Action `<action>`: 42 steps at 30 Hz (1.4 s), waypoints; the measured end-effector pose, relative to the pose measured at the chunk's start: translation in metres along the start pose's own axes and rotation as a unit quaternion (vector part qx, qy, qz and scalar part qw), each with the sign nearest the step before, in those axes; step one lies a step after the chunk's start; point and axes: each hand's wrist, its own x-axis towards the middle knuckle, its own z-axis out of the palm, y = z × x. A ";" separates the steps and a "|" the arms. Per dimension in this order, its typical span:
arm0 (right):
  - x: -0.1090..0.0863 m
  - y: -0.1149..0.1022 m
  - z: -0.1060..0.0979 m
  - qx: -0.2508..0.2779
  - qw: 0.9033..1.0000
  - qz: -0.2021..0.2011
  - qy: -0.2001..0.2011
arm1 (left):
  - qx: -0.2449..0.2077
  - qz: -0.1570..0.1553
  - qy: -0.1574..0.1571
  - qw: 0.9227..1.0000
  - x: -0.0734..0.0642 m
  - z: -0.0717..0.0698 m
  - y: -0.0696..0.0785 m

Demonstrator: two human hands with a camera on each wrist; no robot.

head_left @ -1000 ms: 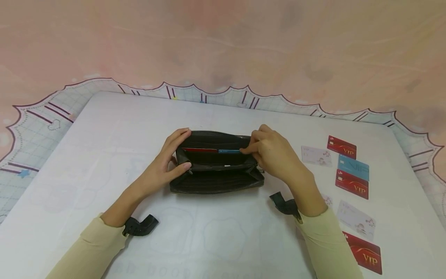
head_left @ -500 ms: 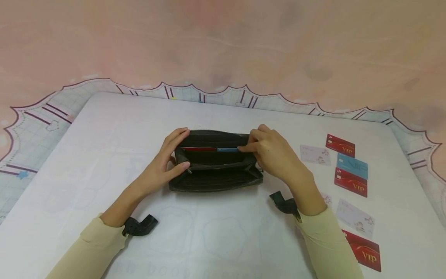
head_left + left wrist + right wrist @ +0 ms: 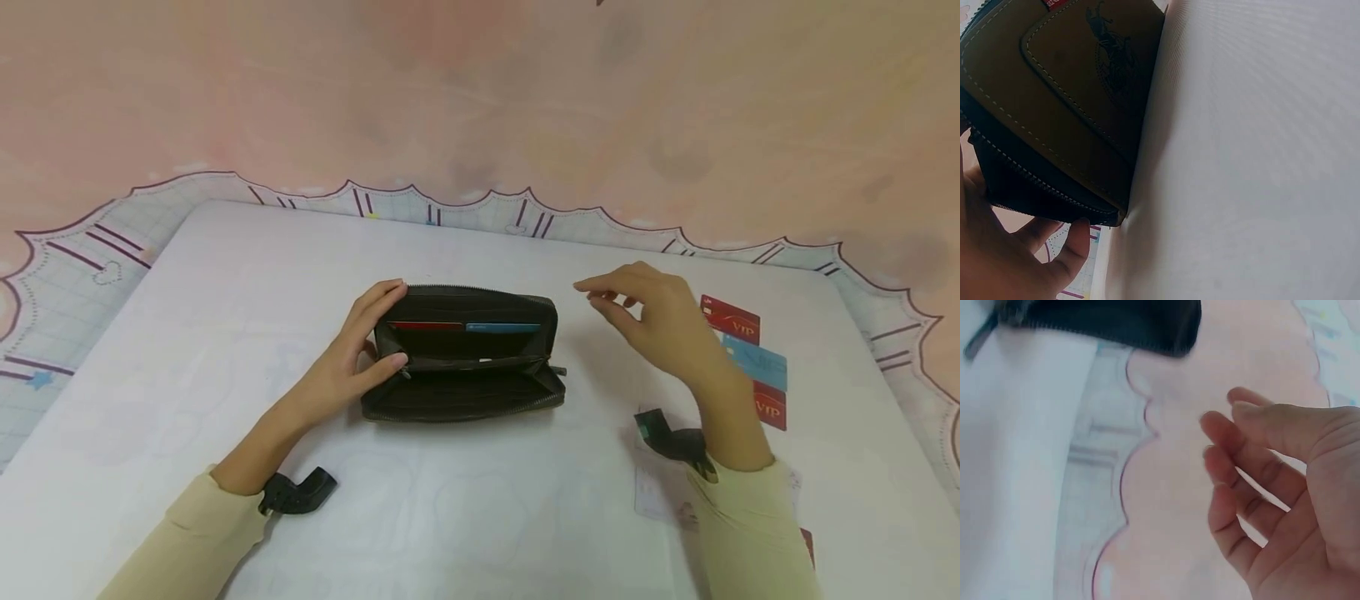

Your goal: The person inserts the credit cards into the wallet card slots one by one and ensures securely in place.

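A dark zip-around wallet (image 3: 461,408) lies spread open on the white table, its compartments facing up. The tops of a red card (image 3: 427,326) and a blue card (image 3: 502,328) show side by side in its rear slot. My left hand (image 3: 360,350) grips the wallet's left end, thumb on the near side and fingers at the back edge. In the left wrist view the wallet's outside (image 3: 1085,94) is brown with white stitching. To the right of the wallet, my right hand (image 3: 667,321) is raised, fingers loosely bent. Nothing lies between its fingers (image 3: 1219,431) in the right wrist view.
On the right side of the table lie a red VIP card (image 3: 731,319), a blue card (image 3: 757,360) and another red card (image 3: 771,406). A pale card (image 3: 656,492) and a red card corner (image 3: 807,546) show beside the right forearm, which partly covers them.
My right hand has let go of the blue card in the slot and moved right, away from the wallet. The left hand keeps its grip at the left end.
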 end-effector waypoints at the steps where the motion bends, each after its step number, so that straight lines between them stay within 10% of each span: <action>1: -0.004 0.005 -0.004 -0.003 1.000 0.012 0.002 | -0.001 0.000 -0.001 1.000 0.000 0.000 0.000; 16: -0.044 0.063 -0.045 0.008 0.968 0.250 -0.009 | -0.003 -0.005 0.002 1.000 0.002 0.000 0.004; 42: -0.089 0.126 -0.034 0.100 0.922 0.366 -0.074 | 0.002 -0.016 -0.001 1.000 0.001 -0.001 0.005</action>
